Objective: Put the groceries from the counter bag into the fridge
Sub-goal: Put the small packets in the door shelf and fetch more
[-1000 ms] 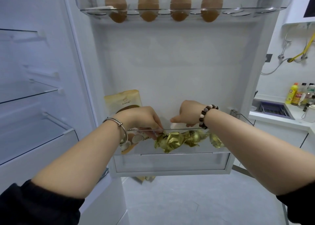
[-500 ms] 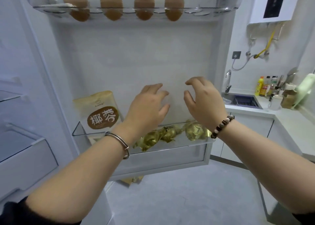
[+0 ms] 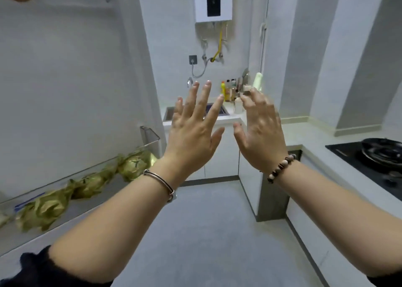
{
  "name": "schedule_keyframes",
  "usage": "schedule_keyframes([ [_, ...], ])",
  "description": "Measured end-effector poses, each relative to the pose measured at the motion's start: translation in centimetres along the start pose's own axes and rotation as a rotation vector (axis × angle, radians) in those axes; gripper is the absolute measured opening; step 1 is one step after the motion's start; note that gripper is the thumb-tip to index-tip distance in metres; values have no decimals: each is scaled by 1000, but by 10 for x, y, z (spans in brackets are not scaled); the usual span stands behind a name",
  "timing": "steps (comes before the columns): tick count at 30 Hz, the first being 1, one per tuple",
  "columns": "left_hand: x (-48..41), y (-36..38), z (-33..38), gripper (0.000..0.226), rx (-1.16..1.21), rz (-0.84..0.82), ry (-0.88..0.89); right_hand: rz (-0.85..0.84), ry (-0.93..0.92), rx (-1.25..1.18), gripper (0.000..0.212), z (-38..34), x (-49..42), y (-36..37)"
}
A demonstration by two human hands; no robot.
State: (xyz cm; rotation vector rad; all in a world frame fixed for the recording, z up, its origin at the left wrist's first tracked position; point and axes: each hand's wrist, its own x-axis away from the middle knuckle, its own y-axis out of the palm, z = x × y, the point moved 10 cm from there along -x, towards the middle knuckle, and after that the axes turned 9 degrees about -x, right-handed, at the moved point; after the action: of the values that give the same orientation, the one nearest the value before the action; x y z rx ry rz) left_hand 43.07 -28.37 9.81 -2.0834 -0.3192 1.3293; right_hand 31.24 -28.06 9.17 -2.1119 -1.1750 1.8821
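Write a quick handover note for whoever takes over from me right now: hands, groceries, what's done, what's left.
Left hand: open, empty, raised in front of you.
Right hand: open, empty, raised beside it.
Gold-wrapped packets: lying in a row in the fridge door shelf.
Done: those packets are put away.
Left: the counter bag isn't in view, so check it for anything remaining, then shut the fridge door, probably.

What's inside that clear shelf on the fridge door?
The door shelf holds a row of gold foil-wrapped items, seen through its clear front. Its left end runs out of the picture, so anything there cannot be seen.
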Motion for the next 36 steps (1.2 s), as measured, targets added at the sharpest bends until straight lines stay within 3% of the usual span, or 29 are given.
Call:
schedule_keyframes([
  [10,-76,35,187,62,280,53,195,46,279,344,56,157,55,-122],
  [23,-107,63,480,64,606,-83,447,29,653,641,59,346,194,-292],
  [36,-79,85,698,64,847,-231,718,42,1000,755,56,452,349,-392],
])
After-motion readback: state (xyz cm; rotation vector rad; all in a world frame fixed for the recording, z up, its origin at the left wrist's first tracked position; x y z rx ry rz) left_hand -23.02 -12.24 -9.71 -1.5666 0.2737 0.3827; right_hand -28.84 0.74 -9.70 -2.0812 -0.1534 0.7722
